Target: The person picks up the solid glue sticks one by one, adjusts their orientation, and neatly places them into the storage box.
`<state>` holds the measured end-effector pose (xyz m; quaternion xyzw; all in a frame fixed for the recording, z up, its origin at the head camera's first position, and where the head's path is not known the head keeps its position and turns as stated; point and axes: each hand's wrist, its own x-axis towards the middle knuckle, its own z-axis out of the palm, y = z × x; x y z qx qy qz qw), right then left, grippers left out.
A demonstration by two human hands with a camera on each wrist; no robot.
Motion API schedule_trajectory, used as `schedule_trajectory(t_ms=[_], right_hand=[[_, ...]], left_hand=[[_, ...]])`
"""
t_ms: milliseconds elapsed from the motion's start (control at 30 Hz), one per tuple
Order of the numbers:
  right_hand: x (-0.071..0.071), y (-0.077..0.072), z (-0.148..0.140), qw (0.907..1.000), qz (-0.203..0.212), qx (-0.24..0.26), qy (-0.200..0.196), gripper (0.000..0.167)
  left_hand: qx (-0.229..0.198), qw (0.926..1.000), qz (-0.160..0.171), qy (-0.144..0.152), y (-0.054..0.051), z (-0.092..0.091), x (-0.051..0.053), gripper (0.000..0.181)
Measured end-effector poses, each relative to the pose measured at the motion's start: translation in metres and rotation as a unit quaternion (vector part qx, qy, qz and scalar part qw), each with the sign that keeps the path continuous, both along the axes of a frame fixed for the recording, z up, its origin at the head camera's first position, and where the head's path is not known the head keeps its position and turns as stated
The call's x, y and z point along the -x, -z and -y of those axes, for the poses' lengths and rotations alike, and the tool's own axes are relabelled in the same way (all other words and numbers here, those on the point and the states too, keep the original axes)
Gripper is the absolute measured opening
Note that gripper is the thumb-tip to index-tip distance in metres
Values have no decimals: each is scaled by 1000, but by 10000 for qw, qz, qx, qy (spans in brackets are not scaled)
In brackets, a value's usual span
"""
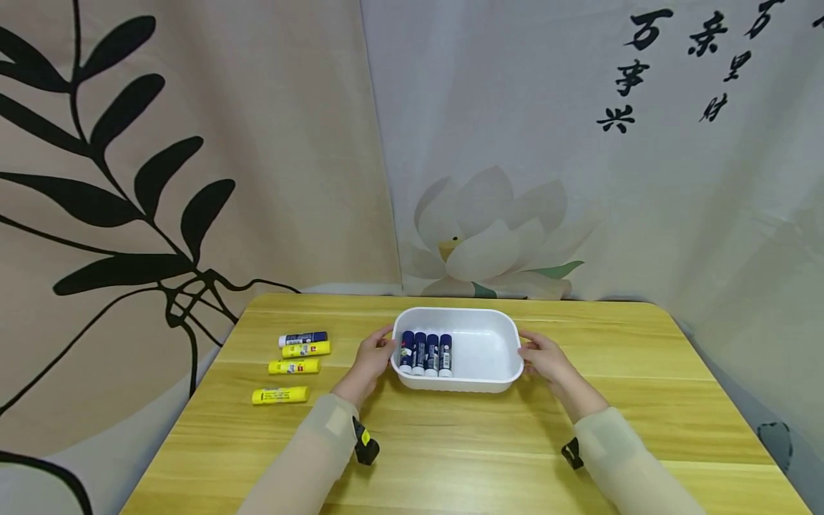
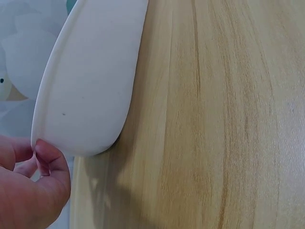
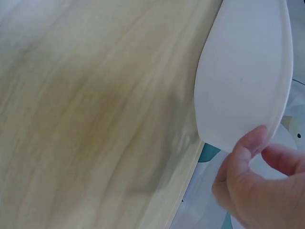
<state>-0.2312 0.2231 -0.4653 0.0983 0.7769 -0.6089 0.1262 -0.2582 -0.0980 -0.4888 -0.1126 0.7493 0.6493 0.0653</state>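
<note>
A white plastic tray (image 1: 487, 350) with rounded corners is held at both ends above the far middle of the table. Several dark blue glue sticks (image 1: 432, 355) with white ends stand side by side in its left part. My left hand (image 1: 374, 355) pinches the left rim between thumb and fingers, and the left wrist view shows this hand (image 2: 38, 183) at the tray's corner. On the opposite end, my right hand (image 1: 543, 355) pinches the right rim; in the right wrist view its thumb (image 3: 252, 139) presses the outer wall. Whether the tray's bottom touches the table is hard to tell.
To the left on the wooden table (image 1: 450, 458) lie several yellow glue sticks (image 1: 280, 395) and a dark blue glue stick (image 1: 303, 338), all roughly sideways. A printed curtain (image 1: 309, 143) hangs just behind the table's far edge.
</note>
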Motion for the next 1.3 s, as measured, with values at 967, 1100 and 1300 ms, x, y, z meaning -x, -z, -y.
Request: schedule_trajectory(t_ms=[967,1100,1300], right_hand=[[1,-2,1,9995,209,24,226,50],[2,-2,1,9996,194,60,216,50],[2,-1,0,9995,226,81,199,51]], left_hand=[[5618,8096,-923,1429,-14,144,21,45],[5733,8012,-534,1627,-12,151,22,45],[5788,7968,-384,1690,-12,153,21,45]])
